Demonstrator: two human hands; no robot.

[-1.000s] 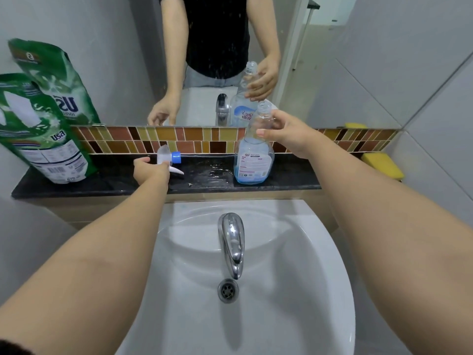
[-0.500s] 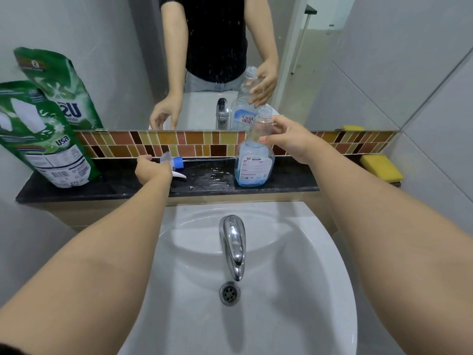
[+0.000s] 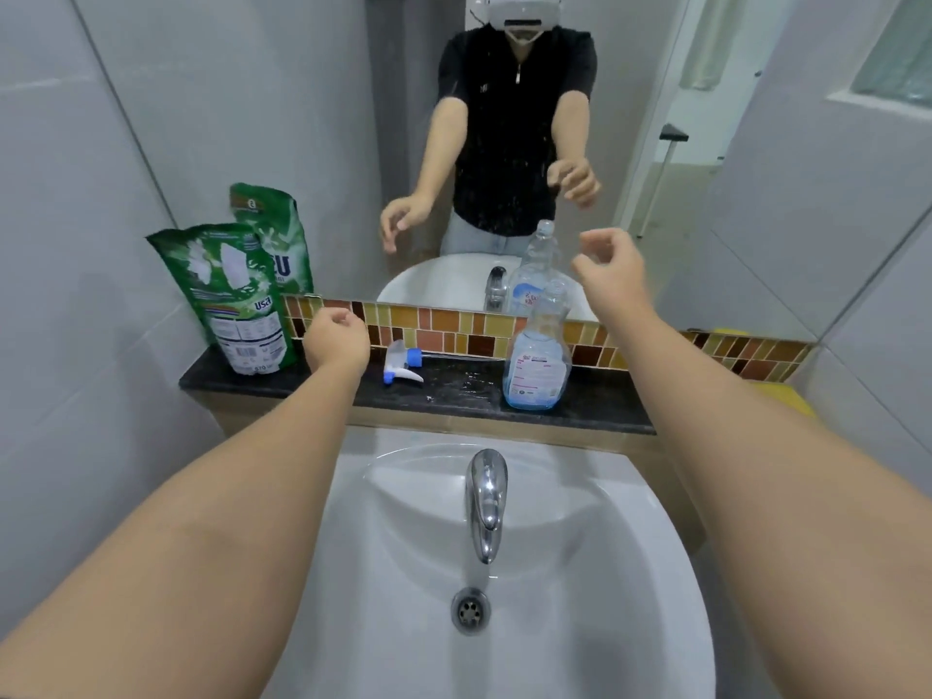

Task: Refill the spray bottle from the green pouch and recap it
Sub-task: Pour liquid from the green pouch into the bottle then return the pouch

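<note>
A clear spray bottle [image 3: 537, 359] with a little blue liquid stands uncapped on the black ledge [image 3: 600, 403]. Its white and blue spray head [image 3: 400, 363] lies on its side on the ledge, left of the bottle. The green pouch [image 3: 233, 296] leans upright against the wall at the ledge's left end. My left hand [image 3: 334, 338] hovers between pouch and spray head, fingers curled, holding nothing. My right hand [image 3: 610, 270] is raised just right of the bottle's neck, fingers loosely apart, empty.
A white basin [image 3: 580, 572] with a chrome tap [image 3: 485, 499] lies below the ledge. A mirror [image 3: 504, 143] above a strip of brown tiles [image 3: 454, 330] shows the person's reflection. A wet patch [image 3: 471, 381] marks the ledge. A yellow sponge [image 3: 779, 393] peeks out at far right.
My left hand let go of the spray head and drew left of it. My right hand released the bottle's neck and lifted away. The view tilted up.
</note>
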